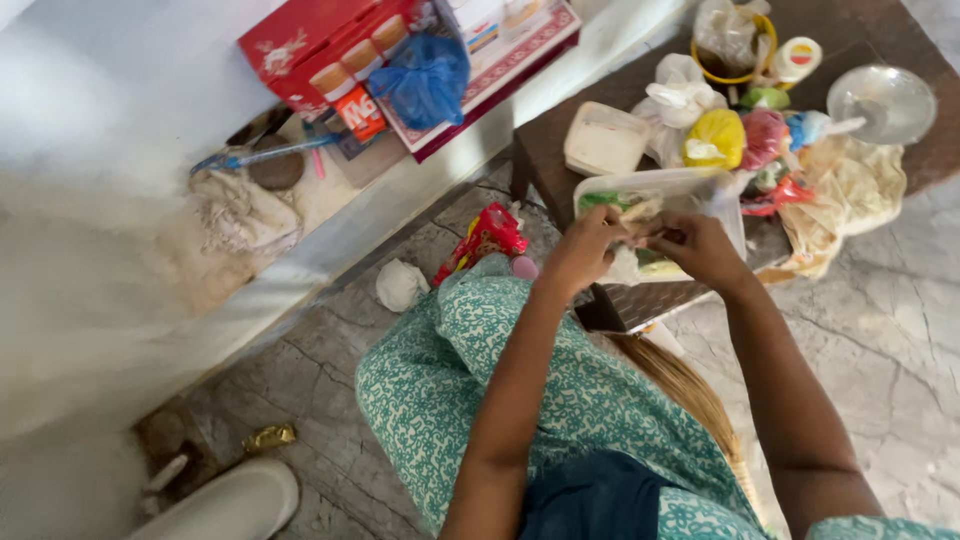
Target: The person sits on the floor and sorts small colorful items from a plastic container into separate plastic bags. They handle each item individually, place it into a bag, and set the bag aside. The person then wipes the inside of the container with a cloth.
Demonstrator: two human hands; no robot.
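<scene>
Green patterned cloth (520,380) over the person's lap fills the near part of the view, and both forearms reach out from it. What the hands work on is hard to make out: a small pale strip (640,211), blurred, lies between the left hand (585,250) and the right hand (700,250), over the near edge of a white tray (650,185). The fingers of both hands are curled narrow around this strip, the left hand pinching its left end; the right hand's fingertips are hidden, so I cannot tell its exact hold. The tray stands on a dark desk (650,305), and its contents are partly covered by the hands. Behind the tray sit a white lidded box (603,140), a yellow bag (714,138) and a pink bag (764,135). Right of the tray lies crumpled beige paper (850,190). Left of the tray, on the floor, lies a red packet (490,235), and farther left a red box (330,45), cut off by the top edge.
</scene>
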